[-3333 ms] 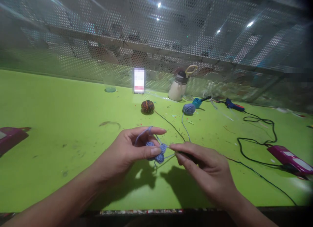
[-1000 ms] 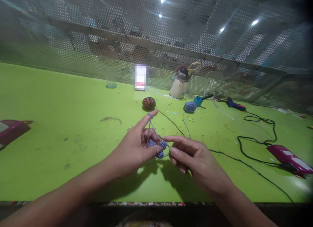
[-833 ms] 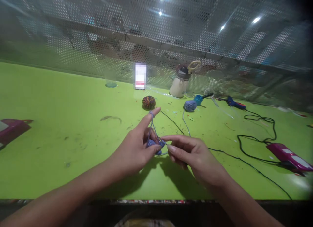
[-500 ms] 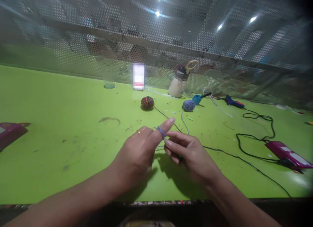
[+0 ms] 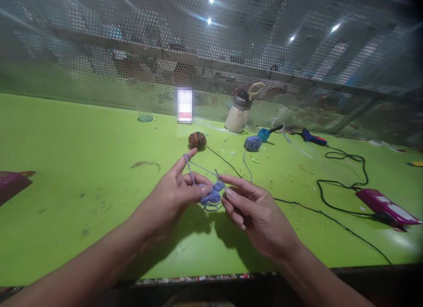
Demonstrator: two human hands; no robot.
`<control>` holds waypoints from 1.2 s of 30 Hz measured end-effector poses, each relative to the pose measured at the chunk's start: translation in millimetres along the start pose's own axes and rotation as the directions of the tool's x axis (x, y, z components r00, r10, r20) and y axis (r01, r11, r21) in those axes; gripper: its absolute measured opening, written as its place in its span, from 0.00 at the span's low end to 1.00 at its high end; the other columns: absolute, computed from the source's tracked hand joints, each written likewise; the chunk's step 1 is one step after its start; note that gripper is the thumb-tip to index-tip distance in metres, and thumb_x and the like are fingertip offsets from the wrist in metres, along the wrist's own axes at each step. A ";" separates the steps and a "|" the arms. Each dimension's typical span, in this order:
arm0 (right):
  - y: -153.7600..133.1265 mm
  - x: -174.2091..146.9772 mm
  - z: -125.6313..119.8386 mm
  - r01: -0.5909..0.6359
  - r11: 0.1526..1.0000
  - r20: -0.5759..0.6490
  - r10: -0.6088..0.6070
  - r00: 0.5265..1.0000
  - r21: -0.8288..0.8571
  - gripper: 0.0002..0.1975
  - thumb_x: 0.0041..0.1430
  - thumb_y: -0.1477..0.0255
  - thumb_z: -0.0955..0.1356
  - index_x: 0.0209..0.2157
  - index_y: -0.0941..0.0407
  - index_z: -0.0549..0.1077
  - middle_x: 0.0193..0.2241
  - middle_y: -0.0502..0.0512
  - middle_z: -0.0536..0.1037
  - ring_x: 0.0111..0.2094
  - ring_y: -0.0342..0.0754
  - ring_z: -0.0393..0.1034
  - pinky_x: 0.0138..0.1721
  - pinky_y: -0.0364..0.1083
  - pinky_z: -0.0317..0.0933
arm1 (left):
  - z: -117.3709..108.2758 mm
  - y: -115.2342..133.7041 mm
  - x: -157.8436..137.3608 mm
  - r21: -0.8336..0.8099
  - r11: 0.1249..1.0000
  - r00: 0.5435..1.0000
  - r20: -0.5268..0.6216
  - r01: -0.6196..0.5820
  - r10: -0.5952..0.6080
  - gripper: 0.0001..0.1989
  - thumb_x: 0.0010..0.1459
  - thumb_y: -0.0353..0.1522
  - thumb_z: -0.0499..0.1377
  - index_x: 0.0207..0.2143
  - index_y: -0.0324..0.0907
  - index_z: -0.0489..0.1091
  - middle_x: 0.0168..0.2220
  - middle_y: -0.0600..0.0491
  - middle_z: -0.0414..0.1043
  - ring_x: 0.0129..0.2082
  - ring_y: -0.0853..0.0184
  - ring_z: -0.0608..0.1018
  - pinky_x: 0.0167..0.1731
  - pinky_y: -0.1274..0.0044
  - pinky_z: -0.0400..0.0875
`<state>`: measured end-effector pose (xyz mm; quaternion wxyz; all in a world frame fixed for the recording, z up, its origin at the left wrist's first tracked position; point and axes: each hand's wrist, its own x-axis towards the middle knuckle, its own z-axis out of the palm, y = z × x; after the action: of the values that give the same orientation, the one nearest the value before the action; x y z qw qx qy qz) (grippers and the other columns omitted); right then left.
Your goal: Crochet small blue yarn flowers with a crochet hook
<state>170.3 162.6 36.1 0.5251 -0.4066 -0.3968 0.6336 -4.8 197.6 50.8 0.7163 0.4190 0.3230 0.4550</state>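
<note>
My left hand (image 5: 172,192) pinches a small blue-violet crochet piece (image 5: 214,197) between thumb and fingers. Blue yarn loops round its raised index finger and runs down to the work. At the piece's right edge, my right hand (image 5: 262,210) is closed on a crochet hook (image 5: 216,170); only the thin metal tip shows above the stitches, and the fingers hide the rest. A blue yarn ball (image 5: 253,143) lies beyond the hands, a strand trailing from it towards me. Left of it sits a dark multicoloured yarn ball (image 5: 197,141) with its own strand.
Along the back of the green table (image 5: 82,166) stand a lit phone (image 5: 185,106), a cream bottle (image 5: 238,113) and a small blue container (image 5: 263,135). At right are a blue glue gun (image 5: 313,137), black cable and a purple power strip (image 5: 388,205). Behind rises a perforated metal panel (image 5: 115,69).
My left hand has turned and moved left, so the crochet piece now shows. Its index finger has swung up and left with the yarn. My right hand has barely moved.
</note>
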 end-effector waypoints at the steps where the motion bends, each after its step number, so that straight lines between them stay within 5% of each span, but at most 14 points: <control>1: -1.0 -0.5 -0.9 -0.006 1.000 0.009 0.006 1.000 -0.017 0.14 0.54 0.71 0.74 0.44 0.55 0.80 0.19 0.46 0.71 0.17 0.35 0.56 0.17 0.37 0.48 | -1.0 0.2 -0.3 -0.011 1.000 1.000 0.006 0.010 -0.010 0.52 0.49 0.23 0.68 0.68 0.41 0.39 0.30 0.54 0.76 0.31 0.68 0.76 0.36 0.75 0.68; 11: -4.0 -6.2 -9.5 0.065 0.983 0.062 -0.055 0.997 -0.173 0.12 0.57 0.70 0.73 0.44 0.52 0.81 0.20 0.47 0.71 0.19 0.38 0.58 0.19 0.39 0.50 | -1.4 3.7 -3.3 -0.093 0.991 0.991 0.100 0.099 -0.090 0.54 0.50 0.21 0.68 0.69 0.45 0.37 0.31 0.53 0.77 0.31 0.68 0.76 0.38 0.75 0.69; 18: -9.7 -9.1 -10.2 0.078 0.976 0.124 -0.053 0.991 -0.205 0.12 0.59 0.70 0.72 0.45 0.49 0.80 0.20 0.46 0.68 0.20 0.38 0.56 0.19 0.39 0.48 | -3.6 2.3 -5.2 -0.070 0.997 0.990 0.141 0.038 -0.028 0.54 0.49 0.19 0.67 0.69 0.48 0.38 0.30 0.54 0.78 0.31 0.69 0.77 0.36 0.78 0.72; 24: -11.2 -8.4 -6.6 0.006 0.992 0.101 0.007 0.995 -0.124 0.12 0.57 0.71 0.72 0.44 0.51 0.81 0.20 0.46 0.67 0.20 0.37 0.54 0.19 0.39 0.45 | -4.6 -2.7 -6.0 0.007 0.998 0.982 0.178 -0.059 0.056 0.53 0.52 0.21 0.67 0.69 0.53 0.38 0.33 0.55 0.77 0.32 0.71 0.77 0.35 0.79 0.72; 36: -17.5 -9.3 -10.1 -0.044 0.972 0.114 0.072 0.991 -0.230 0.15 0.57 0.70 0.72 0.47 0.52 0.79 0.22 0.47 0.68 0.20 0.38 0.55 0.19 0.40 0.46 | -7.3 -5.0 -4.4 0.040 0.999 0.989 0.144 0.000 -0.006 0.56 0.50 0.21 0.68 0.69 0.52 0.36 0.31 0.55 0.78 0.32 0.69 0.78 0.36 0.78 0.71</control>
<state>186.8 156.6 49.7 0.4312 -0.4360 -0.4859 0.6228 -10.7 194.6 43.5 0.7300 0.4647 0.2800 0.4157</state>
